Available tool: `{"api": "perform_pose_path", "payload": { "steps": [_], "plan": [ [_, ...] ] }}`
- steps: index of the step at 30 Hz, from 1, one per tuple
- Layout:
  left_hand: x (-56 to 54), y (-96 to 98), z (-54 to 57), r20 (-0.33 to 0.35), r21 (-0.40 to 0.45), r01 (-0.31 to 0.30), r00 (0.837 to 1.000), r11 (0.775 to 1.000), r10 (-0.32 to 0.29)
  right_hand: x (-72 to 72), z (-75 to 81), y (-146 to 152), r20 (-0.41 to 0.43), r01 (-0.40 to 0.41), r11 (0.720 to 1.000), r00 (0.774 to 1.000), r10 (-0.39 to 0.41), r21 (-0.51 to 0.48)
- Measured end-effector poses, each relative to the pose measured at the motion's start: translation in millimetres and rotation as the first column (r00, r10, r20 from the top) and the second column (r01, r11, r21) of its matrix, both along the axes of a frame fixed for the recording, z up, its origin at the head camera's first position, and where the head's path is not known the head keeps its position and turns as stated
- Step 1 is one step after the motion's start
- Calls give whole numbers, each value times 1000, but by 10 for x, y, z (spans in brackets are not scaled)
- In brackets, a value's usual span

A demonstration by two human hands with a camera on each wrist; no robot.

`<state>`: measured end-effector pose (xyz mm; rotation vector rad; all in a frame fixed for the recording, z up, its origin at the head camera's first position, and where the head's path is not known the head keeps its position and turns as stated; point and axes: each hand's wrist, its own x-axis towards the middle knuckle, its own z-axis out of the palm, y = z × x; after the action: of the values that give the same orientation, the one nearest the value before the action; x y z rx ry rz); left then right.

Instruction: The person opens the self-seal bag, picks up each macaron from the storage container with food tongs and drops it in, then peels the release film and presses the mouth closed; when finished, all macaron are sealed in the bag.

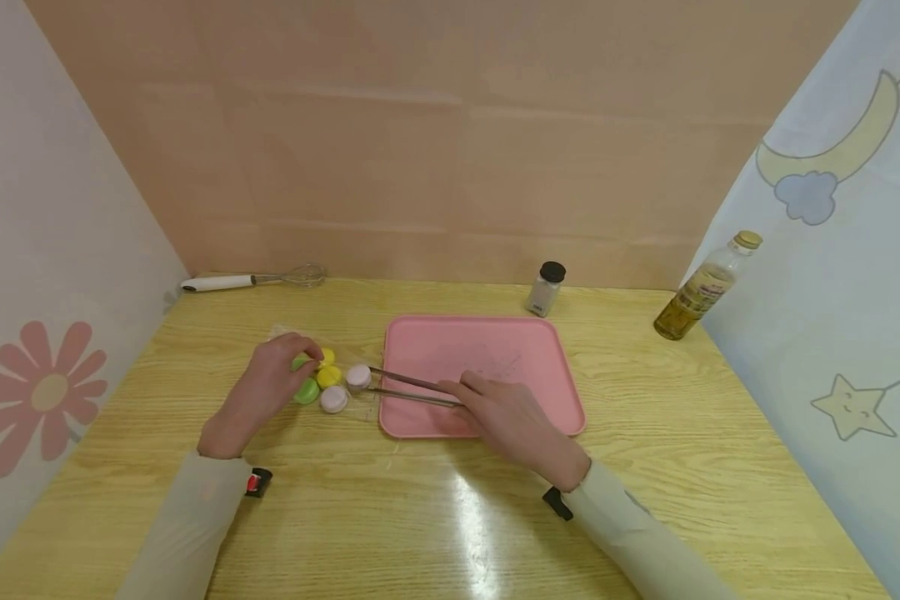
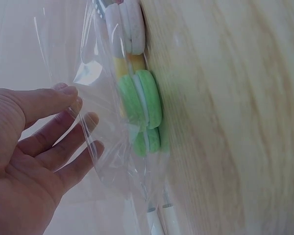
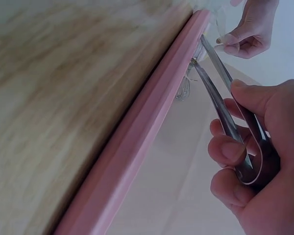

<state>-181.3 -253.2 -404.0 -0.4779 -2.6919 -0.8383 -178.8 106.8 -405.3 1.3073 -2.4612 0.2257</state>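
My left hand (image 1: pixel 270 379) pinches the edge of a clear plastic bag (image 2: pixel 110 169) between thumb and fingers. Inside the bag lie macarons: green ones (image 2: pixel 147 100), yellow ones (image 1: pixel 329 377) and two pale pink ones (image 1: pixel 334 399). From the right, my right hand (image 1: pixel 506 417) grips metal tongs (image 1: pixel 412 381) with their arms spread. The tong tips reach the bag's mouth, one to each side of the nearer pale pink macaron (image 1: pixel 358 377). Below the tongs and right hand is a pink tray (image 1: pixel 551 404), its left edge close to the bag.
A whisk (image 1: pixel 228 282) with a white handle lies at the back left. Behind the tray stands a small jar (image 1: pixel 544 292) with a black lid. An oil bottle (image 1: pixel 697 296) with a gold cap stands at the right edge. Fabric walls enclose the table (image 1: pixel 360 517).
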Motion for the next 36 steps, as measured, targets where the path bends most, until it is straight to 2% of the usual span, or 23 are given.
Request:
{"api": "perform_pose_path", "payload": {
  "steps": [7, 18, 30, 36],
  "plan": [
    [-7, -1, -6, -4, -1, 3, 1000, 1000, -3, -62, -31, -67, 1, 25, 1000, 1000, -25, -4],
    [-14, 11, -6, -15, -6, 0, 1000, 1000, 0, -161, -79, -173, -59, 6, 1000, 998, -6, 2],
    [-20, 24, 13, -7, -15, -3, 1000, 1000, 3, -193, -104, -281, -100, 18, 1000, 995, -19, -10],
    [-11, 34, 10, -8, -19, -3, 1000, 1000, 3, -178, -102, -300, -80, 37, 999, 996, -36, 13]
  ]
}}
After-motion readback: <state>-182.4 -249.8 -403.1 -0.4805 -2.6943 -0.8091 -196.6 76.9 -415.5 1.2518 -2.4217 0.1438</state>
